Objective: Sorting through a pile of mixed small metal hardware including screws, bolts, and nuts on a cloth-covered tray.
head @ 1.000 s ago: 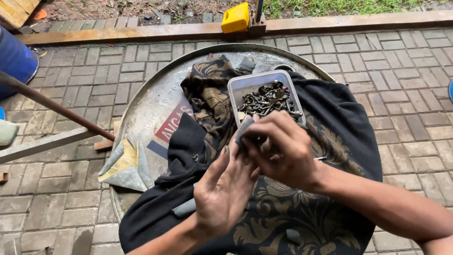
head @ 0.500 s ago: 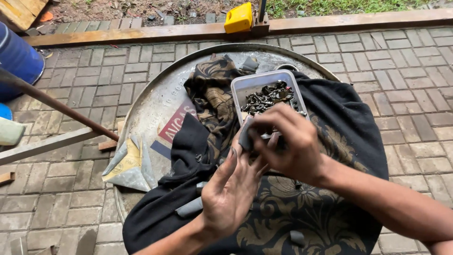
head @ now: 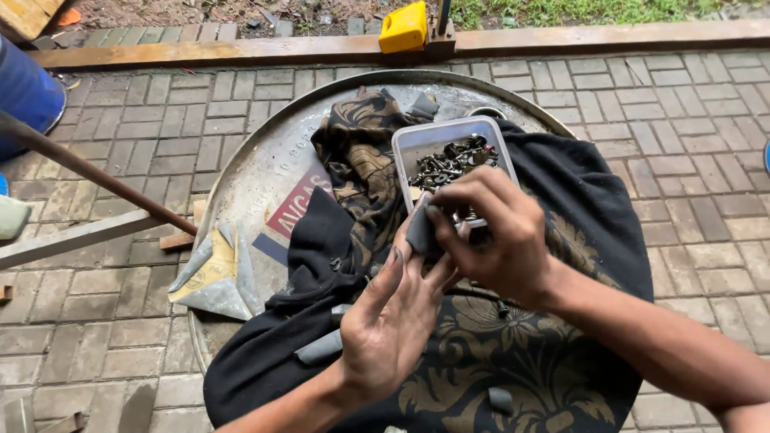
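- At the far left a rusty rod (head: 96,180) slants over the brick floor (head: 120,321); we judge an elbow swinging that way could knock it.
- Folded sandpaper (head: 210,277) lies on the drum lid (head: 265,160), just left of the black cloth (head: 577,208); tugging the cloth could drag it off the rim.
- Our left hand (head: 393,321) is open, palm up, fingers spread, its fingertips touching a small grey piece (head: 420,231).
- Our right hand (head: 497,232) pinches that grey piece from above, so both hands meet on it over the cloth.
- We cannot tell whether a small part sits inside the pinch; if so, a loose grip could drop it into the folds.
- The tub (head: 449,156) of dark metal bits sits just beyond our knuckles; a forward nudge could tip it and scatter them.
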